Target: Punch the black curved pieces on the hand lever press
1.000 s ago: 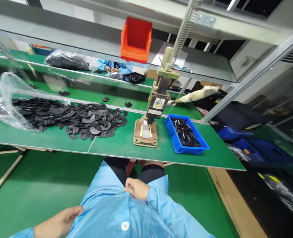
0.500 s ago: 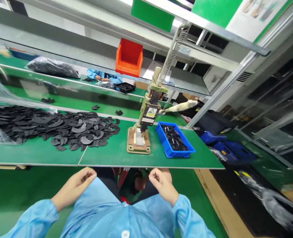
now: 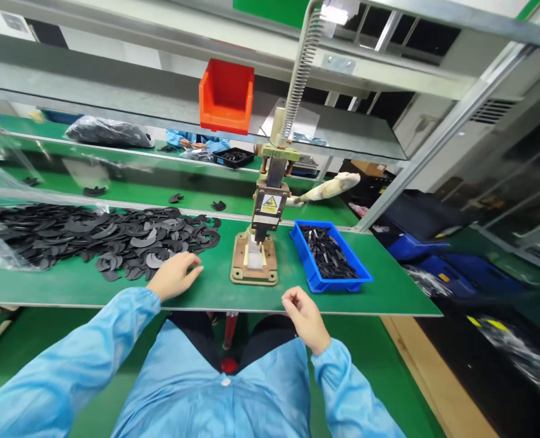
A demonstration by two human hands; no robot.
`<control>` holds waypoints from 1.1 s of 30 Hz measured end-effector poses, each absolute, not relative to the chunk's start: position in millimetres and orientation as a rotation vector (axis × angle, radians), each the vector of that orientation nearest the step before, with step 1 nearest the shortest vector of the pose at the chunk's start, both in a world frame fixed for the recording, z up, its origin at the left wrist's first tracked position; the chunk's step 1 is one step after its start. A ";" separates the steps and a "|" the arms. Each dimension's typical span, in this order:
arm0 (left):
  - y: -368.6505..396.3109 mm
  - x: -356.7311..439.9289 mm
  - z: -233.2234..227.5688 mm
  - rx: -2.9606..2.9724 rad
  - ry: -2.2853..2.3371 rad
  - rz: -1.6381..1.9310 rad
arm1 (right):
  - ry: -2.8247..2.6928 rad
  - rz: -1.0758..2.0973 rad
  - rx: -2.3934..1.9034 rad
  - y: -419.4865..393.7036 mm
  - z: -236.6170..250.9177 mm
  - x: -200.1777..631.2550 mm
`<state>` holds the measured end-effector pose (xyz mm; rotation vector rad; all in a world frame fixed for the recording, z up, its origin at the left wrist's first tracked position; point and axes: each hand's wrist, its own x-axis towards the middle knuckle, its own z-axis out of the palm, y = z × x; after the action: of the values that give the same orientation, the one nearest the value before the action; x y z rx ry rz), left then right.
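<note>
L hand [image 3: 173,277] nr pcs [image 3: 135,234], R [image 3: 307,319] nr bin [image 3: 306,255]

The left hand [image 3: 173,277] extends forward, loosely spread; the right hand [image 3: 306,319] (lower in view) is half curled.

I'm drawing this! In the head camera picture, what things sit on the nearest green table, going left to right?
Pile of curved black pieces → press base → blue bin.

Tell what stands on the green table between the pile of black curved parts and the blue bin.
In the head view, a lever press stands on the green table between the pile and the blue bin.
</note>
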<state>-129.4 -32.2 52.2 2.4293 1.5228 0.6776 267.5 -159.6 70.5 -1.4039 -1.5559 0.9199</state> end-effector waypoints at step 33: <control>67.6 -66.8 29.8 2.768 1.445 0.146 | -1.839 0.351 -2.374 -23.7 108.7 410.5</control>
<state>-66.8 67.6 29.8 2.7684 1.4451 0.1460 410.5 -23.7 108.7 -2.3737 -1.8388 0.3512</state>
